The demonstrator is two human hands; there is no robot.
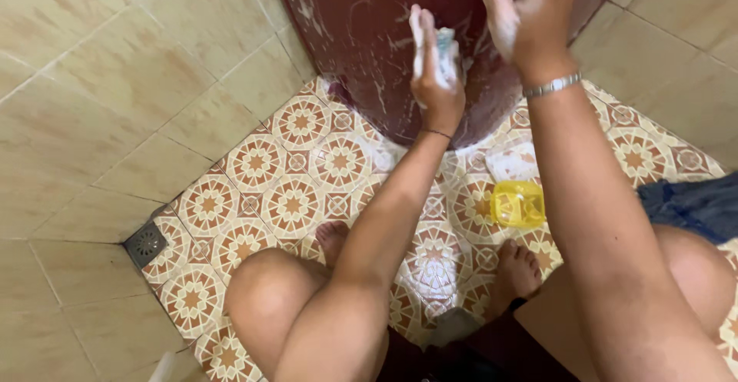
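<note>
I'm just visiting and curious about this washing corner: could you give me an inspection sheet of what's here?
Surface: patterned orange-and-white floor tiles, wet and soapy near the door.
Job's things: dark red door panel streaked with white suds; small pale scrubbing pad in the left hand.
Clutter: yellow plastic soap dish; blue cloth.
Hands: left fingers closed on the pad; right hand soapy, against the door.
Cables: nothing seen.
Surroundings: beige wall tiles; metal floor drain.

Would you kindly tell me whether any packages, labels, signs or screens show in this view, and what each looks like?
No labels, signs or screens show.
Yellow container: the nearest thing to a package; small, see-through, on the patterned floor tiles between the feet.
Left hand: grips a small pale blue-white object against the dark red door; too lathered to tell.
</note>
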